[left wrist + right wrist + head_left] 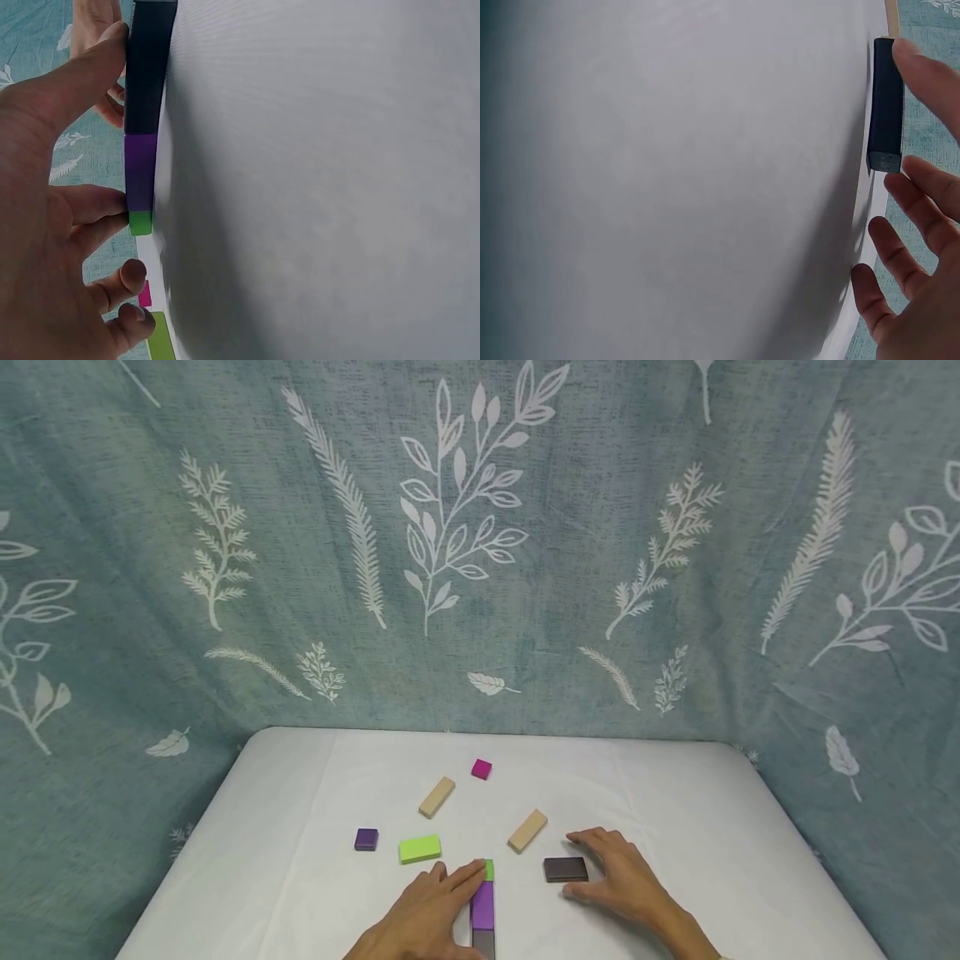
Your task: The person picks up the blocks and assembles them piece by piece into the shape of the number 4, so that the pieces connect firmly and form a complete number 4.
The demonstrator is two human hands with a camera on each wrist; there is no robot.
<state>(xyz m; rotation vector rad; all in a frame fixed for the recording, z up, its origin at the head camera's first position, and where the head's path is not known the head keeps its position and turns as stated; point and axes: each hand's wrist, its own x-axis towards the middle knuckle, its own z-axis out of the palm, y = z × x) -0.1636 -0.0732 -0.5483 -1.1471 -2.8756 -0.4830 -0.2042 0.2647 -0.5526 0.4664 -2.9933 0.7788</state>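
On the white table, a row of blocks runs toward me: a small green block (pixel 489 870), a purple block (pixel 483 906) and a dark block (pixel 483 942), end to end. Along the row's left side lies my left hand (pixel 431 910). In the left wrist view its fingers touch near the green block (pixel 140 223), and its thumb rests by the dark block (pixel 147 75). Farther right, my right hand (pixel 626 881) spreads thumb and fingers about a separate dark block (pixel 566 870). The right wrist view shows the thumb at one end of that block (pixel 886 105) and fingertips near the other.
Beyond the hands lie a lime green block (pixel 420 849), a small dark purple block (pixel 366 839), two tan wooden blocks, one left (pixel 437 797) and one right (pixel 528 831), and a small magenta block (pixel 482 769). A leaf-patterned teal curtain (pixel 555 677) hangs behind the table (pixel 675 785).
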